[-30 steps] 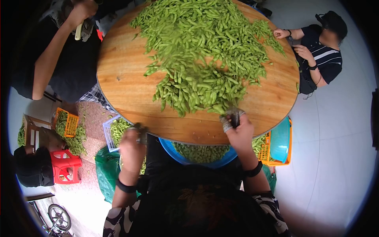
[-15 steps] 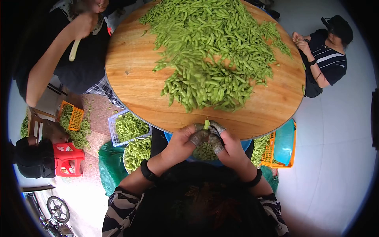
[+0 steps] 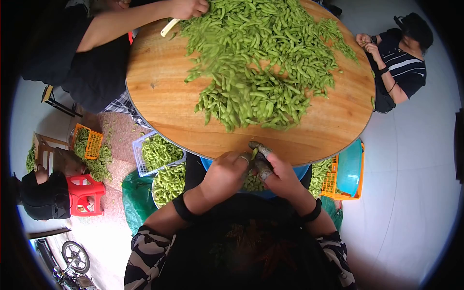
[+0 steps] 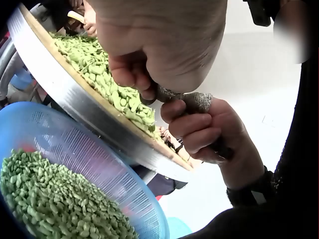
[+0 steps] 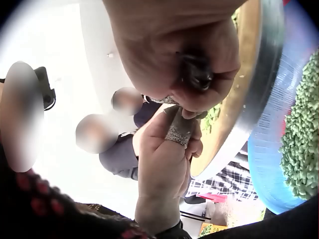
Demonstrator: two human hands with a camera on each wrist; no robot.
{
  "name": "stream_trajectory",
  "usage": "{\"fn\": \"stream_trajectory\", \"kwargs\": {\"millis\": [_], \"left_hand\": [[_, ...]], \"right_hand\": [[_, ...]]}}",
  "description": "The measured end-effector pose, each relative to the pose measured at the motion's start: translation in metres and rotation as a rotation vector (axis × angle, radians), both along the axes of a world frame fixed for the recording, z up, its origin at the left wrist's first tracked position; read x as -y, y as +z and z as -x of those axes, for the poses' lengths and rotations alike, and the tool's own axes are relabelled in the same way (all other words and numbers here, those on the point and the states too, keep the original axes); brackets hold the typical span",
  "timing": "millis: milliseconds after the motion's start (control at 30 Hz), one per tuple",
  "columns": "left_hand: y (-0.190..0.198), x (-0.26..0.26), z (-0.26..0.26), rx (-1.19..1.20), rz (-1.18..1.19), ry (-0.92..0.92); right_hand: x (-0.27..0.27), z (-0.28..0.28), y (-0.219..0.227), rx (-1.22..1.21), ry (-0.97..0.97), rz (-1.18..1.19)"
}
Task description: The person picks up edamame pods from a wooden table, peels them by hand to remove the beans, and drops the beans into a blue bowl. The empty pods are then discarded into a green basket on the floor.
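Observation:
My left hand (image 3: 223, 175) and right hand (image 3: 281, 177) meet in front of the round table's near edge. Their grey-wrapped fingertips pinch a green soybean pod (image 3: 254, 153) between them, mostly covered by thumbs and fingers. In the right wrist view, a dark shiny thing (image 5: 196, 72) lies in the curl of my right palm; what it is I cannot tell. Under the hands is a blue basin (image 4: 149, 199) of shelled green beans (image 4: 60, 199). A broad heap of soybean pods (image 3: 261, 58) covers the far part of the wooden table (image 3: 164, 106).
Left of my legs stand a white crate (image 3: 140, 153) of pods and a green sack (image 3: 135, 198). An orange crate (image 3: 329, 182) with a teal basket (image 3: 349, 169) is at right. One person (image 3: 96, 58) reaches over the table; another person (image 3: 403, 67) sits at right.
My hands, apart at first with the right at the heap's edge, have come together around a pod. The person at left has stretched an arm to the heap.

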State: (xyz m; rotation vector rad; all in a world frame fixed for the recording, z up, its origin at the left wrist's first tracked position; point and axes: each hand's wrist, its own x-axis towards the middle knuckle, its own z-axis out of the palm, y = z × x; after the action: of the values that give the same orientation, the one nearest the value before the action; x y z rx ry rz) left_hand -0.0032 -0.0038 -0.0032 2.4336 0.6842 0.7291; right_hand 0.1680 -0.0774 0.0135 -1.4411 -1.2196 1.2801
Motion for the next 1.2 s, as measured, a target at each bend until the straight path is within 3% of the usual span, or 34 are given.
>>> {"fn": "stream_trajectory", "kwargs": {"millis": [67,133,167,233,267,300,367,400,467,533,600,667,700,767,800,867,900,967,1000,1033,1067,1200], "left_hand": [[-0.003,-0.001,0.001,-0.036,-0.076,0.008],[-0.012,-0.009,0.007,0.178,0.306,-0.114],[-0.013,-0.012,0.011,0.177,0.309,-0.115],[-0.013,-0.017,0.017,0.343,1.53,-0.201],[-0.016,-0.016,0.016,0.376,1.572,-0.212],[-0.015,-0.017,0.014,0.375,1.572,-0.212],[-0.011,-0.017,0.009,0.139,0.426,-0.139],[-0.01,-0.016,0.008,0.138,0.43,-0.136],[-0.008,-0.013,0.005,-0.182,-0.297,-0.012],[-0.008,-0.011,0.002,-0.143,-0.221,-0.003],[-0.011,-0.01,0.001,-0.103,-0.146,0.001],[-0.022,-0.008,0.003,0.225,0.432,-0.135],[-0.021,-0.008,0.006,0.225,0.435,-0.136],[-0.015,-0.009,0.012,0.244,1.23,-0.189],[-0.01,-0.008,0.012,0.244,1.231,-0.189],[-0.001,-0.005,0.012,0.339,1.593,-0.111],[-0.003,-0.005,0.013,0.338,1.594,-0.11],[-0.009,-0.003,0.016,0.154,1.154,-0.12],[-0.01,-0.002,0.016,0.154,1.155,-0.12],[-0.01,0.0,0.015,0.106,1.011,-0.186],[-0.01,0.001,0.015,0.058,0.866,-0.249],[-0.015,0.003,0.019,-0.011,0.677,-0.216]], "right_hand": [[0.0,0.0,-0.007,0.03,-0.006,-0.022],[0.004,-0.003,-0.015,-0.284,0.028,0.108],[0.003,-0.008,-0.015,-0.286,0.027,0.111],[0.001,-0.02,-0.012,-0.938,0.195,0.356],[0.001,-0.018,-0.009,-0.94,0.193,0.357],[0.0,-0.016,-0.005,-0.856,0.098,0.424],[0.001,-0.014,-0.01,-0.769,0.004,0.495],[0.001,-0.013,-0.019,-0.637,0.036,0.421],[0.003,-0.011,-0.027,-0.507,0.068,0.348],[0.002,-0.009,-0.023,-0.331,0.046,0.188],[0.003,-0.013,-0.02,-0.38,0.078,0.195],[0.006,-0.016,-0.02,-0.427,0.109,0.21],[0.007,-0.017,-0.021,-0.56,0.088,0.253],[0.007,-0.02,-0.018,-0.693,0.069,0.293],[0.008,-0.022,-0.014,-0.694,0.096,0.329],[0.009,-0.021,-0.013,-0.696,0.123,0.367],[0.009,-0.016,-0.015,-0.554,0.052,0.248],[0.009,-0.011,-0.024,-0.413,-0.018,0.133],[0.005,-0.012,-0.03,-0.078,-0.032,-0.084],[0.002,-0.013,-0.033,0.258,-0.044,-0.298],[0.001,-0.012,-0.033,0.259,-0.045,-0.297],[-0.002,0.005,-0.022,0.582,0.01,-0.341]]}}
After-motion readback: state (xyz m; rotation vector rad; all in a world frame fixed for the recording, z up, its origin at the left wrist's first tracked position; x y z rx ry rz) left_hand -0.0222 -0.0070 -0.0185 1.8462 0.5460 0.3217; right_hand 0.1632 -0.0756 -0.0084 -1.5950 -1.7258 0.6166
